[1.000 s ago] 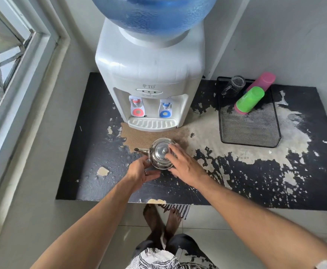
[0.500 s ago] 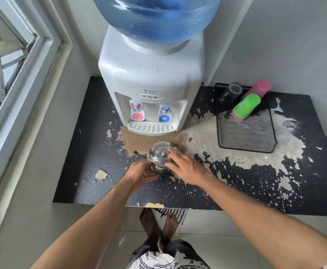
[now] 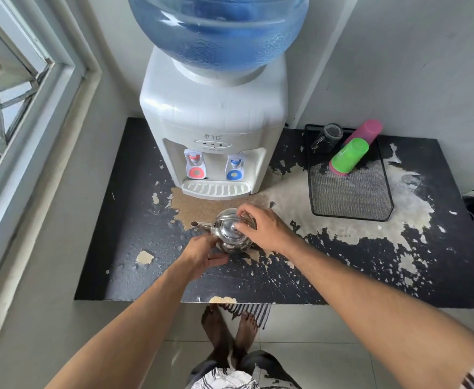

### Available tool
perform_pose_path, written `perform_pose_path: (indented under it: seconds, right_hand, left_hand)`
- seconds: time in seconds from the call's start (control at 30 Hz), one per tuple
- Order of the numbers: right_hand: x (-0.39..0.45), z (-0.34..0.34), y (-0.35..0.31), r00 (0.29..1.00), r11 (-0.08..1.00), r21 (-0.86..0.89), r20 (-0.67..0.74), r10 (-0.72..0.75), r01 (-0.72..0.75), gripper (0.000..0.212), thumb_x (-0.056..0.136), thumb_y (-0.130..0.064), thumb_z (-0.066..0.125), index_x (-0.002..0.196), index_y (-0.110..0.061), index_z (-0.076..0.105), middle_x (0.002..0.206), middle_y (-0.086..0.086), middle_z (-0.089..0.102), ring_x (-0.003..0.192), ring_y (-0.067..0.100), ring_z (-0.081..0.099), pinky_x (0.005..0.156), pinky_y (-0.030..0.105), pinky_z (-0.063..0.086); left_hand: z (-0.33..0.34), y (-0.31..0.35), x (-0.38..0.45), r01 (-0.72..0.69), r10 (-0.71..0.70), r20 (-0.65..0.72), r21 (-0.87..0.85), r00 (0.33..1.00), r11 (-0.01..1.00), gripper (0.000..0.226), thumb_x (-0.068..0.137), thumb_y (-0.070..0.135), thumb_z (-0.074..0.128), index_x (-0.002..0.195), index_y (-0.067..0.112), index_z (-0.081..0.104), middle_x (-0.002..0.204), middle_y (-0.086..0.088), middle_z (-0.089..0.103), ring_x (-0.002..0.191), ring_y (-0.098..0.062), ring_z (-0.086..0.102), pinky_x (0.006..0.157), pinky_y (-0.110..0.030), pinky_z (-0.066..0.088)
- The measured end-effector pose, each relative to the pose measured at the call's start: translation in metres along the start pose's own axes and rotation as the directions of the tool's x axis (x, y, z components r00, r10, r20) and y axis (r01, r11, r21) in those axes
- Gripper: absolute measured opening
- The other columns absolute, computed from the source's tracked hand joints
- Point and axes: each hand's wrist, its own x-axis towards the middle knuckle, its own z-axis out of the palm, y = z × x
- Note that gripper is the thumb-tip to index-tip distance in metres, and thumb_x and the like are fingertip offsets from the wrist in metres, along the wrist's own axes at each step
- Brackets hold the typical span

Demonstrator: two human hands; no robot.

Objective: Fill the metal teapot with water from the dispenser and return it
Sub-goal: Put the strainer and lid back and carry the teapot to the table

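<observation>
A small shiny metal teapot (image 3: 226, 240) stands on the worn black table (image 3: 123, 248), its spout pointing left. My left hand (image 3: 202, 255) holds its near-left side. My right hand (image 3: 261, 227) rests over the top with fingers pinching the lid, which looks tilted and lifted off the body. Behind the teapot stands the white water dispenser (image 3: 213, 113) with a blue bottle (image 3: 219, 29) on top, a red tap (image 3: 195, 167), a blue tap (image 3: 234, 169) and a drip tray (image 3: 216, 189).
A black mesh tray (image 3: 351, 197) at the right holds a green cup (image 3: 349, 155), a pink cup (image 3: 366, 131) and a glass mug (image 3: 328, 136), all lying down. A window frame (image 3: 42, 108) runs along the left. My bare feet (image 3: 230, 332) stand below the table edge.
My right hand has shifted from the teapot's right side onto its top and grips the lid, which now sits tilted. My left hand stays on the teapot's side.
</observation>
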Motion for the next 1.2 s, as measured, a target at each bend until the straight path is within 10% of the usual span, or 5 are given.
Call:
perform_pose_path:
  seconds: [0.3, 0.47, 0.63, 0.97, 1.2]
  right_hand:
    - [0.010, 0.008, -0.018, 1.000, 0.999, -0.041, -0.026, -0.016, 0.015, 0.017, 0.099, -0.029, 0.064, 0.112, -0.018, 0.066, 0.112, -0.001, 0.067, 0.102, 0.014, 0.062, 0.093, 0.037, 0.053]
    - [0.003, 0.005, -0.025, 0.999, 1.000, -0.014, -0.030, -0.025, 0.025, 0.014, 0.099, -0.026, 0.064, 0.110, -0.017, 0.065, 0.113, 0.000, 0.069, 0.100, 0.014, 0.063, 0.087, 0.031, 0.051]
    - [-0.008, -0.011, -0.031, 0.996, 0.999, 0.023, -0.079, -0.031, 0.033, 0.012, 0.097, -0.024, 0.067, 0.106, -0.017, 0.065, 0.104, -0.002, 0.069, 0.094, 0.013, 0.065, 0.082, 0.033, 0.054]
    - [-0.071, -0.086, -0.009, 0.965, 0.988, 0.147, -0.248, 0.086, -0.050, 0.008, 0.091, -0.023, 0.072, 0.096, -0.027, 0.067, 0.088, -0.018, 0.064, 0.080, -0.004, 0.060, 0.069, 0.011, 0.044]
    - [-0.157, -0.153, 0.040, 0.910, 0.955, 0.245, -0.334, 0.245, -0.167, 0.011, 0.089, -0.031, 0.077, 0.090, -0.022, 0.071, 0.088, -0.006, 0.073, 0.083, 0.008, 0.067, 0.076, 0.027, 0.052]
  left_hand:
    - [-0.002, 0.011, -0.017, -0.084, 0.243, -0.315, 0.445, 0.918, 0.892, 0.033, 0.085, 0.025, 0.076, 0.103, 0.006, 0.056, 0.090, -0.008, 0.066, 0.075, -0.020, 0.066, 0.065, -0.041, 0.062]
    - [0.007, 0.027, -0.041, -0.325, 0.694, -0.085, 0.838, 0.715, 0.437, 0.025, 0.094, 0.029, 0.069, 0.108, 0.017, 0.052, 0.097, 0.005, 0.059, 0.077, -0.011, 0.057, 0.068, -0.028, 0.046]
    - [0.018, 0.055, -0.040, -0.473, 0.734, 0.364, 0.878, 0.574, -0.065, 0.030, 0.096, 0.030, 0.065, 0.124, 0.019, 0.060, 0.116, 0.000, 0.061, 0.100, -0.018, 0.054, 0.088, -0.036, 0.050]
    - [0.096, 0.109, -0.067, -0.701, 0.507, 0.601, 0.713, 0.618, 0.008, 0.005, 0.097, 0.020, 0.068, 0.097, 0.016, 0.070, 0.088, 0.005, 0.070, 0.077, -0.013, 0.066, 0.066, -0.020, 0.050]
    - [0.208, 0.119, -0.083, -0.805, 0.301, 0.773, 0.592, 0.558, -0.029, 0.007, 0.095, 0.020, 0.074, 0.098, 0.014, 0.073, 0.084, 0.009, 0.071, 0.069, 0.006, 0.064, 0.064, -0.014, 0.051]
